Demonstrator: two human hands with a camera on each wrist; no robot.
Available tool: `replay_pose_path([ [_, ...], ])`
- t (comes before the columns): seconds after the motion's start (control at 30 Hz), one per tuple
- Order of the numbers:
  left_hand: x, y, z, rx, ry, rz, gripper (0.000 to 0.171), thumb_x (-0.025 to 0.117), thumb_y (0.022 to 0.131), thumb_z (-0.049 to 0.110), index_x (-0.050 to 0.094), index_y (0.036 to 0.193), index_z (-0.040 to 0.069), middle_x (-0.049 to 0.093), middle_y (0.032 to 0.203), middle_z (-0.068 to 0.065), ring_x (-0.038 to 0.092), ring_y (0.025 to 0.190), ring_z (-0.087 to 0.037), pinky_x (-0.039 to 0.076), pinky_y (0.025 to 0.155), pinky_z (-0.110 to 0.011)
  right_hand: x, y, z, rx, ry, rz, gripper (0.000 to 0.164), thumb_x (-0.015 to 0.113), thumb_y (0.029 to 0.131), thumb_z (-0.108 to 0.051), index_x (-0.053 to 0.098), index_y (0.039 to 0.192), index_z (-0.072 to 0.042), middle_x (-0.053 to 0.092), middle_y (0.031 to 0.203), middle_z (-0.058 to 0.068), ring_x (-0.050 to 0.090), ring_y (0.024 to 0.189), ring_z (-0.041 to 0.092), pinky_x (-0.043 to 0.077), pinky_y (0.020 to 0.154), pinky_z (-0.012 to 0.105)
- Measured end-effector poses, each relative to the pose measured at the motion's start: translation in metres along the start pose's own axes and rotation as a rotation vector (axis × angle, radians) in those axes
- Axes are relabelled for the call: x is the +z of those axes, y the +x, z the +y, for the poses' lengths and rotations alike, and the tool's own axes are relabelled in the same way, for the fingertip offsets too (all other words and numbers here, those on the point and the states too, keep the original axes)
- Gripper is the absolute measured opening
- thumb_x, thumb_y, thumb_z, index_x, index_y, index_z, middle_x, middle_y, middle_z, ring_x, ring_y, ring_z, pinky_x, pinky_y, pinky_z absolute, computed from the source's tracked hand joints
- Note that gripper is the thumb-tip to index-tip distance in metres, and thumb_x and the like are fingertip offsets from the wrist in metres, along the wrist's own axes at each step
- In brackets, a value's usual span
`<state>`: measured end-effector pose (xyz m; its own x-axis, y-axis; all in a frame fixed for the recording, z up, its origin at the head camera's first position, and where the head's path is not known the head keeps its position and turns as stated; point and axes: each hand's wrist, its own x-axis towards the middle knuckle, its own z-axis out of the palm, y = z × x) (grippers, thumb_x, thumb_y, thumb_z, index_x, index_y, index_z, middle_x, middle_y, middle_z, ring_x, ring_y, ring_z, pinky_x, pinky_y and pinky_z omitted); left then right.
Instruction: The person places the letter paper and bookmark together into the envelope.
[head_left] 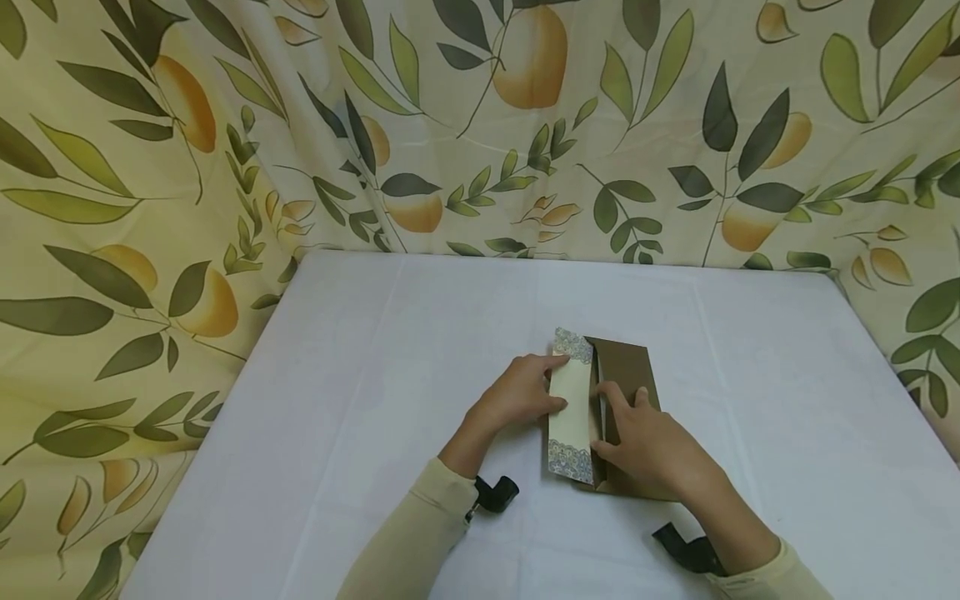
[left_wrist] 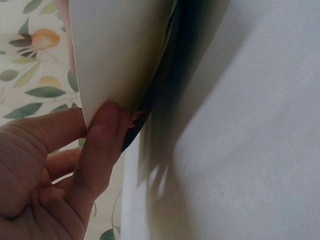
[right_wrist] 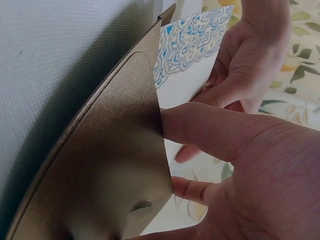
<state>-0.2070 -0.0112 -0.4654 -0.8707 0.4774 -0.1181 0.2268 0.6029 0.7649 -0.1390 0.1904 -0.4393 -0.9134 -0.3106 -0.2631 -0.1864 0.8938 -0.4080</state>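
Note:
A cream card point(head_left: 572, 417) with blue-and-gold lace patterned ends sticks out of the left side of a bronze-brown envelope point(head_left: 628, 367). My left hand point(head_left: 517, 392) pinches the card's outer edge between thumb and fingers, as the left wrist view also shows. At the envelope's open side, my right hand point(head_left: 651, 440) grips the paper edge with thumb and fingers. In the right wrist view the envelope point(right_wrist: 110, 135) bows outward, a small curved slit in its face, and the patterned end of the card point(right_wrist: 192, 42) protrudes. The rest of the card is hidden inside.
A table with a white cloth point(head_left: 420, 333) lies under the hands. Behind and to the left hangs a curtain point(head_left: 465, 150) printed with fruit and leaves. Black straps or mounts point(head_left: 497, 495) sit at both wrists.

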Motion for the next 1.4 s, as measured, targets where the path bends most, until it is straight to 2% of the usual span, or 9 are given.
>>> replay_pose_path([
  [0.17,0.001,0.0,-0.001,-0.006,0.003,0.008,0.069,0.083,0.088,0.008,0.054,0.151,0.007,0.065,0.089,-0.003,0.052,0.063,-0.009,0.044,0.061,-0.022,0.0,-0.001,0.0,-0.019,-0.003,0.012,0.068,0.076,0.093,-0.025,0.035,0.145,-0.008,0.033,0.128,0.059,0.051,0.044,0.02,0.042,0.044,0.036],
  [0.37,0.0,0.0,-0.001,-0.011,0.003,0.018,0.069,0.084,0.088,0.01,0.054,0.151,0.008,0.069,0.106,-0.008,0.052,0.067,-0.01,0.044,0.065,-0.022,0.0,0.0,0.0,-0.013,-0.014,0.014,0.067,0.075,0.094,-0.023,0.035,0.146,-0.009,0.028,0.132,0.061,0.05,0.042,0.02,0.041,0.044,0.034],
  [0.63,0.0,0.0,-0.002,-0.01,-0.094,0.013,0.069,0.083,0.088,0.006,0.053,0.151,0.006,0.069,0.108,-0.011,0.057,0.061,-0.007,0.046,0.058,-0.021,-0.001,0.0,-0.001,0.007,-0.006,-0.014,0.068,0.073,0.094,-0.022,0.032,0.147,-0.009,0.023,0.138,0.061,0.05,0.043,0.02,0.042,0.045,0.035],
  [0.77,0.004,0.001,-0.001,-0.016,-0.085,0.018,0.07,0.083,0.088,0.007,0.052,0.151,0.005,0.07,0.108,-0.012,0.059,0.066,-0.008,0.048,0.063,-0.021,-0.003,0.001,-0.001,0.009,-0.014,-0.016,0.072,0.075,0.094,-0.025,0.032,0.148,-0.006,0.023,0.137,0.062,0.054,0.047,0.023,0.045,0.047,0.038],
  [0.9,0.01,0.002,0.003,-0.024,-0.047,0.026,0.071,0.084,0.088,0.009,0.052,0.151,0.005,0.072,0.113,-0.012,0.058,0.078,-0.009,0.047,0.071,-0.021,-0.004,0.001,-0.001,0.013,-0.02,-0.02,0.076,0.076,0.094,-0.026,0.031,0.15,-0.003,0.024,0.136,0.061,0.055,0.048,0.023,0.046,0.047,0.038],
  [1.0,0.013,0.002,0.005,-0.014,-0.023,0.018,0.071,0.084,0.089,0.01,0.051,0.152,0.005,0.072,0.107,-0.009,0.056,0.079,-0.009,0.046,0.07,-0.02,-0.004,0.001,-0.001,0.018,-0.021,-0.025,0.076,0.076,0.094,-0.026,0.03,0.151,-0.002,0.023,0.137,0.061,0.055,0.048,0.023,0.046,0.048,0.039],
  [1.17,0.018,0.002,0.007,-0.01,-0.049,0.001,0.072,0.082,0.09,0.009,0.048,0.154,0.004,0.063,0.081,0.001,0.054,0.065,-0.008,0.043,0.06,-0.02,-0.005,0.0,-0.001,0.022,-0.021,-0.027,0.076,0.075,0.093,-0.025,0.031,0.151,-0.003,0.024,0.137,0.061,0.055,0.049,0.024,0.047,0.05,0.041],
  [1.4,0.017,0.001,0.005,-0.002,-0.079,-0.02,0.068,0.076,0.093,0.004,0.047,0.154,0.003,0.063,0.083,0.0,0.054,0.063,-0.008,0.043,0.058,-0.02,-0.004,0.001,-0.001,0.012,-0.021,-0.021,0.075,0.075,0.093,-0.024,0.031,0.15,-0.003,0.026,0.135,0.061,0.055,0.05,0.025,0.047,0.05,0.041],
])
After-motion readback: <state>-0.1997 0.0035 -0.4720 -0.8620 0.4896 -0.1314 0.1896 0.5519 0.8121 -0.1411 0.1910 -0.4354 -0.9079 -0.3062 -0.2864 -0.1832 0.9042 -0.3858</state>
